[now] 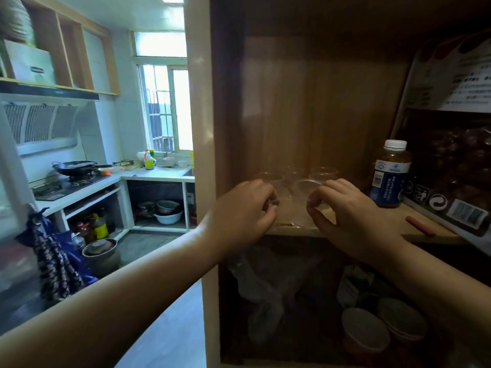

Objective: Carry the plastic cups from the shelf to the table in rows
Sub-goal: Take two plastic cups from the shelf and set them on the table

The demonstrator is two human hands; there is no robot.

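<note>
1. Wooden shelf [289, 227] – both hands reach onto its front edge. Beyond and between the hands stands a cluster of clear plastic cups [305, 185], upright, rims up, approx. five visible. They're see-through and faint against the wood (exact count hard to tell).
2. Big printed bag [457, 166] – right of the right hand, leaning at the shelf's right side, dark brown contents showing through.
3. Compartment under the hands – crumpled clear plastic bag [255, 288] on the left, two paper bowls [382, 328] w/ pale lids lying on their sides at the right.
4. Left hand [244, 208] – fingers curled in, thumb and fingertips pinched at the nearest left cup's rim; grip itself blurred, can't tell if it's holding.
5. Right hand [350, 211] – fingers curled, thumb and forefinger closed on the rim of the front cup [309, 187].
6. Bottle [390, 176] – just right of the right hand, upright, white cap, blue label, amber liquid inside.
7. Red pen-like stick [421, 226] – lying near the shelf edge, right of the right wrist.
</note>
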